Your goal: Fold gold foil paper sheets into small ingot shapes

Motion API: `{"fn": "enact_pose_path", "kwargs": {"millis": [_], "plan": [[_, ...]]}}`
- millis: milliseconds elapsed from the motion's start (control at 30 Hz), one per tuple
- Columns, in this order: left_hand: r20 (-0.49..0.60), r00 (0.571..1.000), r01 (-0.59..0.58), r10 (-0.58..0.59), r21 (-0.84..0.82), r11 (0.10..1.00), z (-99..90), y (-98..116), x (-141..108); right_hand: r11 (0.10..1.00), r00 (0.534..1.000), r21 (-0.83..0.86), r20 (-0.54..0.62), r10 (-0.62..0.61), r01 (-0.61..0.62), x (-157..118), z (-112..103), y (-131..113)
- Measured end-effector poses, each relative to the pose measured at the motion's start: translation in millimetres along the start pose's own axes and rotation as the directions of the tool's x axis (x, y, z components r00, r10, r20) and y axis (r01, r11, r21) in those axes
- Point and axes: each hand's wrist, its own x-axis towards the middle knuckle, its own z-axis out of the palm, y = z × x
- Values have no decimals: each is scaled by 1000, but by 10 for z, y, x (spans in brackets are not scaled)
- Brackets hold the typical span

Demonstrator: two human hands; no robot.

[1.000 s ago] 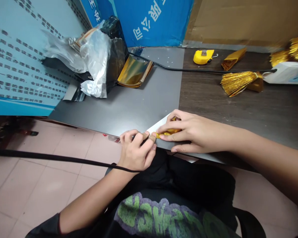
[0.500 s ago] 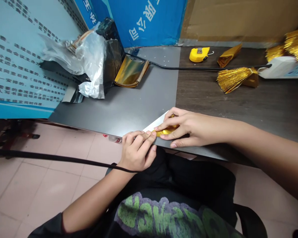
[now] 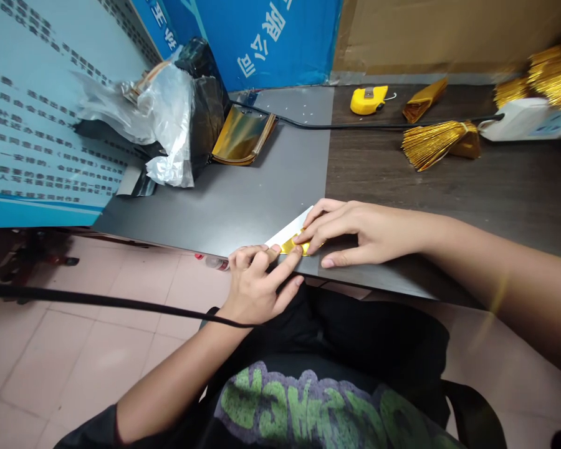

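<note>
A sheet of gold foil paper [image 3: 288, 246] lies folded at the front edge of the desk, with a strip of its white side [image 3: 287, 229] showing behind the gold. My left hand [image 3: 257, 280] rests at the paper's left end; its index fingertip presses on the gold, the thumb stands apart, and the other fingers are bent. From the right, my right hand [image 3: 350, 231] reaches over with fingers spread, their tips pressing the foil flat and its thumb out on the desk. The right part of the paper is hidden under my right hand.
Behind lie a stack of gold foil sheets [image 3: 240, 134], a crumpled plastic bag [image 3: 168, 118], a yellow tape measure [image 3: 368, 100], a tied gold tinsel bundle [image 3: 430, 144] and a white power strip [image 3: 517, 118]. A black cable [image 3: 346, 126] crosses the desk [image 3: 206, 215].
The index finger of my left hand has stretched further right over the foil. My right hand's fingers have shifted, and more flat gold shows between the hands. The view has turned slightly.
</note>
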Motion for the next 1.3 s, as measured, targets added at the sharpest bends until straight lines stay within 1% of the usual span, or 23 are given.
{"fn": "enact_pose_path", "kwargs": {"millis": [200, 467, 567, 633, 700, 800, 1000, 1133, 1233, 1300], "plan": [[-6, 1000, 26, -26, -15, 1000, -13, 23, 19, 994, 998, -82, -5, -70, 70, 0, 39, 0], [-1, 999, 41, -41, -16, 999, -30, 40, 37, 980, 996, -182, 14, -84, 85, 19, 54, -79], [-19, 999, 36, -36, -23, 999, -24, 40, 37, 975, 997, -208, 20, -79, 82, 22, 58, -85], [-18, 999, 35, -36, -20, 999, -18, 39, 36, 983, 997, -169, 8, -74, 74, 17, 55, -57], [-14, 999, 36, -36, -19, 999, -14, 36, 35, 995, 999, -84, -8, -54, 53, 8, 46, -16], [-13, 999, 36, -36, -19, 999, -13, 33, 38, 1000, 1000, -8, -4, -22, 22, -1, 29, 29], [-20, 999, 36, -37, -20, 999, -10, 39, 43, 997, 998, -59, -10, -58, 57, 5, 45, 14], [-12, 999, 42, -42, -29, 999, -12, 41, 34, 996, 998, -74, -14, -55, 54, 5, 53, -8], [12, 998, 56, -55, -62, 997, -56, 41, 63, 998, 999, -59, -3, -36, 36, 3, 47, -11], [50, 997, 63, -59, -72, 995, -113, 38, 116, 998, 999, -59, -2, -35, 34, 1, 48, -6]]}}
